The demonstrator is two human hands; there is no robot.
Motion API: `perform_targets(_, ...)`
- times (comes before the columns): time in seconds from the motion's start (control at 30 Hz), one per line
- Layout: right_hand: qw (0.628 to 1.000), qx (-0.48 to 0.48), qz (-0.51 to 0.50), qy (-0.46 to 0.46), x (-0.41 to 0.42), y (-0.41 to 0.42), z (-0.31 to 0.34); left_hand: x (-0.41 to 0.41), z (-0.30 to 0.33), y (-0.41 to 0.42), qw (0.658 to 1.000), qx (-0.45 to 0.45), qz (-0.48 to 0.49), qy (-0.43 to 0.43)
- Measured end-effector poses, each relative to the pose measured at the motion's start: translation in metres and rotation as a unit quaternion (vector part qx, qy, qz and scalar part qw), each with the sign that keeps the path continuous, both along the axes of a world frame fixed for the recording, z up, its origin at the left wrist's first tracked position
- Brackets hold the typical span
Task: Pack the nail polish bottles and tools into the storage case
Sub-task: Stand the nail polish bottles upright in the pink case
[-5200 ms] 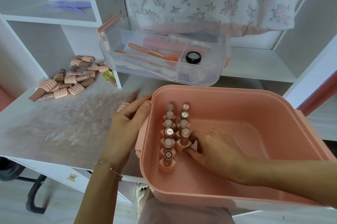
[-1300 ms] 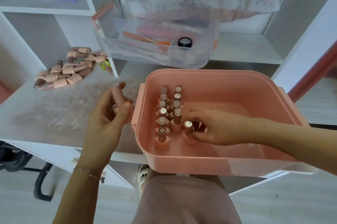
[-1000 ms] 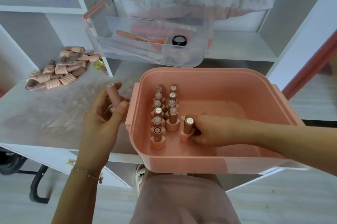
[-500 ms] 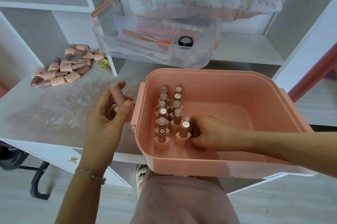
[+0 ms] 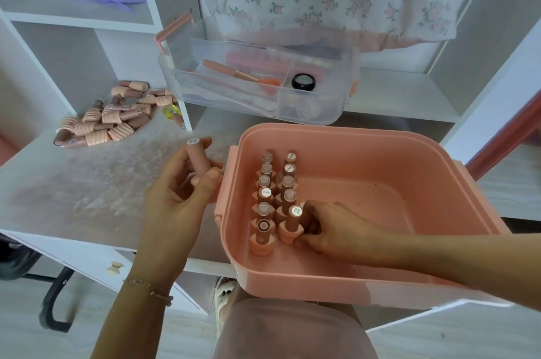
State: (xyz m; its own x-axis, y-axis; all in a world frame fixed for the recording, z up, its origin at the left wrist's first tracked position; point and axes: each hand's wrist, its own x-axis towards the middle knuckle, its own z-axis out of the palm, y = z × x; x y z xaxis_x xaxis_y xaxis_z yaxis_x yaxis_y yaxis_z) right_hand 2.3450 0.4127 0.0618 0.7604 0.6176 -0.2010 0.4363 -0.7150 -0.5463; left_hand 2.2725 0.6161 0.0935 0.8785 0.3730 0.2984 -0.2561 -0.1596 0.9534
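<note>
Since half a second ago little has shifted: my right hand point(image 5: 330, 230) stays low in the pink storage case point(image 5: 380, 285), fingers curled round a bottle just right of the front bottle point(image 5: 292, 222) in the second row. My left hand point(image 5: 181, 194), outside the case's left wall, grips another bottle point(image 5: 199, 159) upright between thumb and fingers. Loose bottles point(image 5: 111, 118) lie well beyond those fingers, on the desk point(image 5: 73, 183).

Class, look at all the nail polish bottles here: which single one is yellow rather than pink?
The yellow bottle lying at the right edge of the loose pile on the desk, beside the white shelf upright; every other bottle is pink or brownish.
</note>
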Motion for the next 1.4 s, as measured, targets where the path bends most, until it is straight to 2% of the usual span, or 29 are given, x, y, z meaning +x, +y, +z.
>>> perform_targets(0.2, 1.000, 0.016, -0.004, 0.004, 0.002, 0.002, 0.000, 0.005, 0.002, 0.000, 1.000, -0.004, 0.000, -0.002)
perform_targets(0.93, 0.998, 0.002, -0.048, 0.046, 0.002, 0.002, -0.003, 0.011, -0.002, -0.001, 0.994, -0.106, -0.002, 0.020)
perform_targets(1.1, 0.997, -0.041, -0.030, 0.052, 0.003, 0.003, 0.004, 0.011, 0.001, 0.000, 0.993, -0.119, 0.016, 0.005)
perform_targets(1.3, 0.992, -0.082, -0.068, 0.064, 0.015, -0.003, 0.032, 0.013, 0.016, 0.003, 0.995, -0.086, 0.024, -0.036)
perform_targets(1.4, 0.994, -0.058, -0.096, 0.011, 0.019, -0.004, 0.045, 0.011, 0.026, 0.001, 0.996, -0.074, 0.003, -0.040)
